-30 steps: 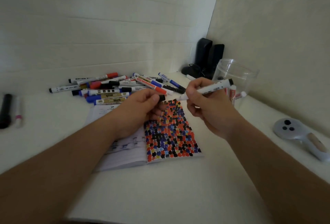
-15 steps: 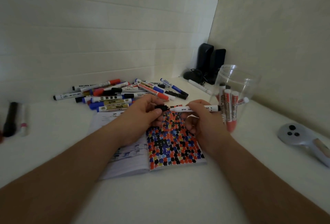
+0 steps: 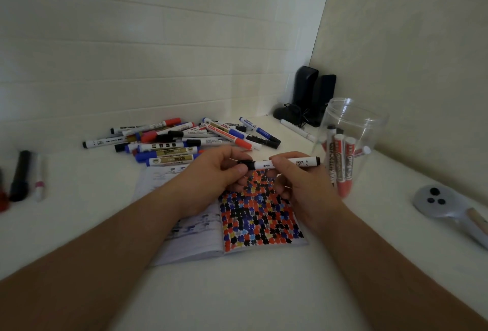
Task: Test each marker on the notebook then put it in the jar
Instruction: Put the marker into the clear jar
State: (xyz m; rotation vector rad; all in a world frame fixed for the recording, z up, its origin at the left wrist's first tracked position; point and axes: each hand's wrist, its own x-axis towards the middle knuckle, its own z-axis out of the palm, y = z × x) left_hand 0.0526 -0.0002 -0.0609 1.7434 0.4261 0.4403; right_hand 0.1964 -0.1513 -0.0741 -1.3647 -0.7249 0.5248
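Observation:
A white marker (image 3: 264, 164) with black ends lies level above the open notebook (image 3: 261, 214), whose right page is covered in coloured dabs. My right hand (image 3: 301, 183) grips its barrel. My left hand (image 3: 216, 175) pinches the black cap (image 3: 247, 164), which sits on the marker's left end. The clear jar (image 3: 369, 124) stands just right of my right hand with several red markers (image 3: 343, 164) upright inside. A heap of loose markers (image 3: 182, 140) lies behind the notebook.
Two black speakers (image 3: 314, 95) and a cable fill the far corner, with one white marker (image 3: 297, 129) in front of them. A grey handheld device (image 3: 446, 209) lies at the right. A black marker (image 3: 21, 175) and a pink-banded one (image 3: 39, 183) lie at the far left.
My right hand lowered the marker from a tilted hold to level. My left hand brought the black cap to its tip, and the cap now sits on the marker.

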